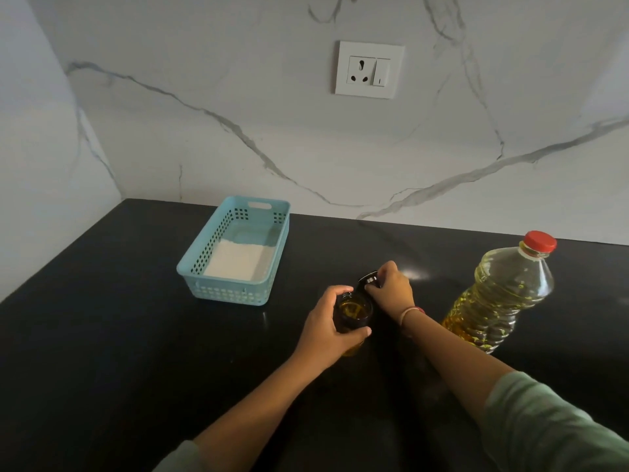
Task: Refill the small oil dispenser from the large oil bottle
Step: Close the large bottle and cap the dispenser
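Observation:
The small oil dispenser, a dark glass jar with a little yellow oil inside, stands on the black counter with its mouth uncovered. My left hand is wrapped around its body. Just behind it, my right hand holds the dispenser's black lid, tilted and off the jar. The large oil bottle stands upright to the right, clear plastic, full of yellow oil, with its red cap on. Neither hand touches it.
A light blue perforated basket with a white cloth inside sits at the back left of the counter. A marble wall with a white socket rises behind. The counter meets a side wall at the left.

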`<state>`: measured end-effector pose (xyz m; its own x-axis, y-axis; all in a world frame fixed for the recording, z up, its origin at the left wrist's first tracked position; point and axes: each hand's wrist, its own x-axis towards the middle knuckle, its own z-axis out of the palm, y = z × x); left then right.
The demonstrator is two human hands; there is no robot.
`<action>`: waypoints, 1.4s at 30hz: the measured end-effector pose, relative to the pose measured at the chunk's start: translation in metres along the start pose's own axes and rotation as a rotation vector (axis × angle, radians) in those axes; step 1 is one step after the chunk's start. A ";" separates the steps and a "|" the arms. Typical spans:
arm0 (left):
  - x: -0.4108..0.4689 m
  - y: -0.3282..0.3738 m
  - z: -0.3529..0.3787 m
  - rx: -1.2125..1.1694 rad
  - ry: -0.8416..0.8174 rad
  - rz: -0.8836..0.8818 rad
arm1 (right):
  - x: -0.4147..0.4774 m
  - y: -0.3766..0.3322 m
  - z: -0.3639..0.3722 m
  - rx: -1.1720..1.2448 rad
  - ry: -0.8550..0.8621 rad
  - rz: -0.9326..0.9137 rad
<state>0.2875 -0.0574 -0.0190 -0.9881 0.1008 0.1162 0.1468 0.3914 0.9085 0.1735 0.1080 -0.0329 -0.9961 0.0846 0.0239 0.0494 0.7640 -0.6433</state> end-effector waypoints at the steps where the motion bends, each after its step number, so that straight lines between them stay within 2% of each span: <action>1: 0.001 -0.001 0.000 -0.006 0.002 -0.003 | 0.000 -0.001 0.000 0.041 -0.002 0.019; 7: 0.004 -0.001 -0.001 0.002 0.009 -0.021 | -0.017 -0.023 -0.017 0.566 0.057 0.138; 9: 0.004 -0.001 -0.001 -0.013 0.007 -0.034 | -0.029 -0.038 -0.033 0.702 0.064 0.114; 12: 0.004 -0.001 -0.001 -0.030 0.001 -0.052 | -0.051 -0.062 -0.062 0.778 -0.032 -0.014; 14: 0.003 0.000 -0.001 -0.026 0.004 -0.048 | -0.065 -0.071 -0.077 0.699 -0.125 -0.105; 18: 0.000 0.005 0.000 -0.025 0.007 -0.055 | -0.080 -0.074 -0.091 0.384 -0.260 -0.251; 21: 0.000 0.007 -0.001 -0.048 -0.003 -0.076 | -0.083 -0.076 -0.094 0.174 -0.312 -0.364; 24: 0.000 0.010 -0.002 -0.066 -0.008 -0.095 | -0.080 -0.085 -0.097 -0.189 -0.317 -0.554; 26: -0.001 0.010 -0.002 -0.070 -0.006 -0.106 | -0.078 -0.090 -0.098 -0.340 -0.313 -0.616; 31: -0.003 0.009 0.000 -0.066 0.008 -0.118 | -0.074 -0.101 -0.101 -0.461 -0.377 -0.620; 42: -0.003 0.005 0.003 -0.072 0.017 -0.114 | -0.076 -0.108 -0.095 -0.478 -0.405 -0.590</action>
<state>0.2911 -0.0530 -0.0160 -0.9989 0.0435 0.0171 0.0306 0.3323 0.9427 0.2507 0.0800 0.1073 -0.8135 -0.5761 -0.0802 -0.5496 0.8065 -0.2179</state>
